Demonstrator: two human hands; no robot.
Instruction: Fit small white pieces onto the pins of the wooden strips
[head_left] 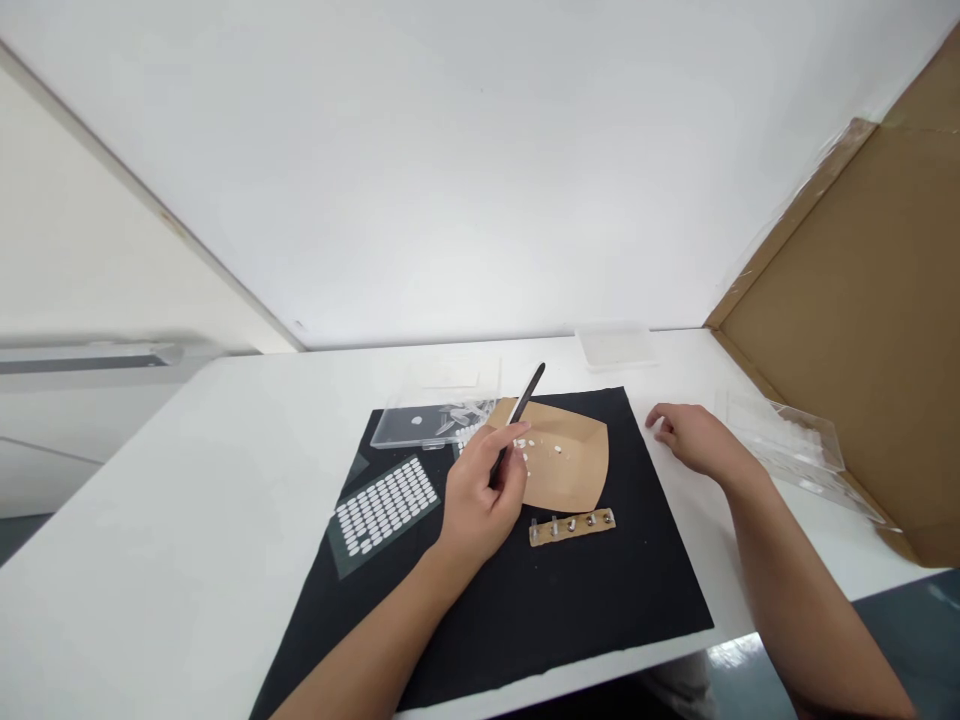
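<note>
My left hand (480, 490) is closed around dark tweezers (523, 400), whose upper end sticks up and away over a brown paper tray (570, 475) with several small white pieces on it. My right hand (694, 438) rests on the edge of the black mat (525, 600), fingers loosely curled, holding nothing I can see. Just in front of the tray lies a narrow tan strip (572, 526) carrying several small metal parts. Left of my left hand sits a dark sheet (384, 508) covered in rows of white ovals.
A clear plastic box (427, 422) lies at the mat's far edge. Another clear plastic container (795, 445) sits at the right beside a large cardboard panel (862, 300). A small clear lid (615, 345) lies near the wall. The white table's (187, 520) front edge runs close below.
</note>
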